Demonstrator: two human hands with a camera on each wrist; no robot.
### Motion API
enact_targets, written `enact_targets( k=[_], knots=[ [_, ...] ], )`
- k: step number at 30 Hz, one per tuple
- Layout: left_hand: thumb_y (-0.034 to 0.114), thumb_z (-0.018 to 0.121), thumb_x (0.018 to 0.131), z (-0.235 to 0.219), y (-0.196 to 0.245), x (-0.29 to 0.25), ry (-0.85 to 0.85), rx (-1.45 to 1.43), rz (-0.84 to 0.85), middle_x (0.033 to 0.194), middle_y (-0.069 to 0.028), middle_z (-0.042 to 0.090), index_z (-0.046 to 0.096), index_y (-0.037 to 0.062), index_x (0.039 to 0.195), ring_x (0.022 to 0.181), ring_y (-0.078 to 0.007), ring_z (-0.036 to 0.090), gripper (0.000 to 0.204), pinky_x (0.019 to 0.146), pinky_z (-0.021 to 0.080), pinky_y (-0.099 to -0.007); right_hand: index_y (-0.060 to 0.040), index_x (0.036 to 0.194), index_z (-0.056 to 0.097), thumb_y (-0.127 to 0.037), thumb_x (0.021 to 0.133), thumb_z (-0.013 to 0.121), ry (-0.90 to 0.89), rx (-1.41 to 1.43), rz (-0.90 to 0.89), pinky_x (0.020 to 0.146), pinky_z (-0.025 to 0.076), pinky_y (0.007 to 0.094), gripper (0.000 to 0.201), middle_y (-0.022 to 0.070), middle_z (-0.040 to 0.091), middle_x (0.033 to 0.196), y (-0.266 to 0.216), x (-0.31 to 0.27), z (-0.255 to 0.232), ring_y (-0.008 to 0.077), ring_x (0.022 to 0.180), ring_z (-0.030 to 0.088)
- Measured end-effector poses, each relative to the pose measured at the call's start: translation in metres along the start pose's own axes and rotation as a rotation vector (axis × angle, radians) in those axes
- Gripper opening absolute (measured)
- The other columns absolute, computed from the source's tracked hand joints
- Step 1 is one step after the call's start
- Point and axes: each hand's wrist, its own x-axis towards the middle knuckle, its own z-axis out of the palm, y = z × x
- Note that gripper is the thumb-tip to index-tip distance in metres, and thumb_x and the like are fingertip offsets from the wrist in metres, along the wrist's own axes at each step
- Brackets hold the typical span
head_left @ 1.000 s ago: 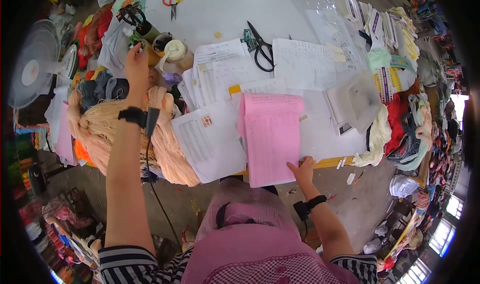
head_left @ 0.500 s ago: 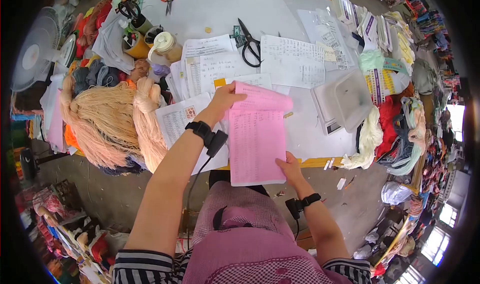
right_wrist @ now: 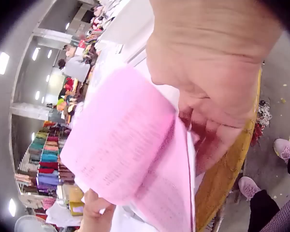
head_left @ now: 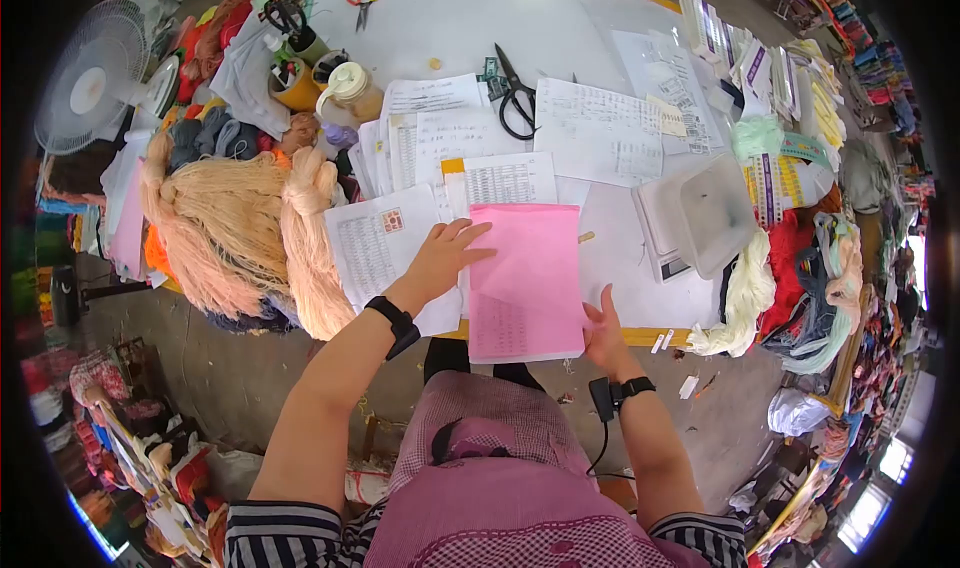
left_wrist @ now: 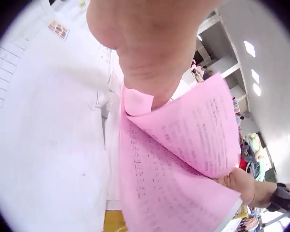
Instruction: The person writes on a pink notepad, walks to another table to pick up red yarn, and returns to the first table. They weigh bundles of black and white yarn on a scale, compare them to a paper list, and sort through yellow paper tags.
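A pad of pink printed sheets [head_left: 525, 288] lies over the table's front edge, its lower end toward the person. The left hand [head_left: 443, 260] is at the pad's left edge, fingers reaching onto the pink paper. In the left wrist view, a top sheet [left_wrist: 198, 130] lifts and curls away from the printed page below. The right hand [head_left: 606, 338] holds the pad's lower right edge, thumb raised. From the right wrist, its fingers [right_wrist: 215, 140] show curled at the pad's edge. White printed papers [head_left: 385, 253] lie beside and beyond the pad.
Black scissors [head_left: 516, 98] and a lidded jar [head_left: 352, 93] stand behind the papers. Peach yarn hanks [head_left: 230, 228] are heaped at left, near a fan [head_left: 90, 78]. At right are a clear plastic box [head_left: 715, 213], cream yarn [head_left: 745, 298] and label bundles [head_left: 765, 68].
The left hand came from the jar area at left to the pink pad, gripped its folded top sheet, then moved down its left edge as the sheet unfolded. The right hand stayed at the pad.
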Motion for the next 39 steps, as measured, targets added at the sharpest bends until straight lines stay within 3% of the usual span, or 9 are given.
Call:
enact_targets(
  k=[10,14,15,26,31,32,33,36,39],
  knots=[
    [-0.006,0.051,0.084,0.015,-0.009,-0.077,0.365,-0.584,-0.729,0.117,-0.0158,0.062,0.059,0.0034,0.119,0.092,-0.0297,0.064,0.037,0.083,0.052,-0.0374,-0.0033,0.141,0.038,0.002,0.089,0.058,-0.029,-0.496,-0.278,0.097,0.05,0.0373,0.056,0.0123,0.058,0.127,-0.026,-0.03,0.029,0.0217,0.112,0.059],
    [0.032,0.084,0.07,-0.027,0.026,-0.088,-0.17,-0.901,-0.712,0.149,-0.0207,0.037,0.03,0.0048,0.149,0.138,-0.0311,0.036,0.099,0.113,0.03,-0.0379,-0.0077,0.144,0.033,0.006,0.089,0.054,-0.157,-0.474,-0.488,0.099,0.048,0.0379,0.06,0.0119,0.055,0.13,-0.037,-0.033,0.117,0.0231,0.119,0.056],
    [0.033,0.084,0.07,-0.054,0.039,-0.077,-0.01,-1.093,-0.461,0.153,-0.021,0.031,0.02,0.0016,0.151,0.141,-0.0278,0.03,0.109,0.115,0.025,-0.0367,-0.0077,0.144,0.033,0.006,0.089,0.054,-0.239,-0.507,-0.477,0.099,0.048,0.0379,0.06,0.0119,0.055,0.13,-0.036,-0.025,0.149,0.0231,0.119,0.056],
    [0.009,0.065,0.089,-0.231,-0.016,-0.133,1.507,-1.164,-0.844,0.111,-0.009,0.063,0.055,-0.0034,0.121,0.1,-0.0186,0.06,0.036,0.086,0.05,-0.0328,-0.0023,0.137,0.04,-0.009,0.097,0.054,-0.8,-0.764,-0.393,0.082,0.054,0.0298,0.043,0.0141,0.065,0.112,0.05,-0.008,0.404,0.0202,0.09,0.066],
    [0.007,0.063,0.086,-0.302,-0.123,-0.231,1.571,-0.997,-0.679,0.112,-0.0085,0.06,0.051,-0.003,0.125,0.102,-0.0207,0.059,0.042,0.089,0.049,-0.0349,0.0008,0.119,0.053,-0.006,0.095,0.056,-0.573,-1.033,-0.398,0.078,0.055,0.0296,0.026,0.0137,0.067,0.101,0.047,0.057,0.322,0.0186,0.084,0.066],
    [0.011,0.063,0.089,-0.29,-0.192,-0.291,1.273,-0.41,-0.635,0.114,-0.0075,0.06,0.051,-0.0021,0.126,0.103,-0.0218,0.059,0.041,0.091,0.048,-0.0366,0.0017,0.113,0.055,-0.005,0.094,0.057,-0.465,-1.056,-0.407,0.076,0.055,0.0293,0.02,0.0131,0.067,0.098,0.046,0.069,0.293,0.0178,0.081,0.066],
    [0.023,0.063,0.094,-0.329,-0.177,-0.268,1.498,-1.157,-0.591,0.112,-0.0084,0.061,0.054,0.0007,0.125,0.103,-0.0243,0.059,0.04,0.092,0.048,-0.0389,0.001,0.11,0.057,-0.007,0.094,0.058,-0.424,-1.065,-0.425,0.074,0.055,0.0289,0.018,0.0117,0.068,0.096,0.045,0.076,0.269,0.0163,0.08,0.065],
    [0.042,0.064,0.092,-0.336,-0.232,-0.33,1.256,-1.398,-0.956,0.117,-0.0097,0.059,0.047,0.0045,0.129,0.107,-0.0233,0.057,0.055,0.091,0.05,-0.042,-0.0007,0.105,0.059,-0.011,0.094,0.059,-0.276,-1.108,-0.401,0.07,0.053,0.0271,0.015,0.009,0.068,0.092,0.039,0.089,0.201,0.0137,0.076,0.064],
    [0.022,0.065,0.09,-0.306,-0.211,-0.308,1.319,-0.799,-1.019,0.123,-0.0083,0.053,0.044,0.005,0.132,0.108,-0.021,0.056,0.05,0.089,0.05,-0.0382,0.0001,0.105,0.058,-0.011,0.092,0.06,-0.141,-1.085,-0.324,0.069,0.052,0.026,0.017,0.0101,0.069,0.092,0.04,0.086,0.176,0.0135,0.075,0.064]
  ],
)
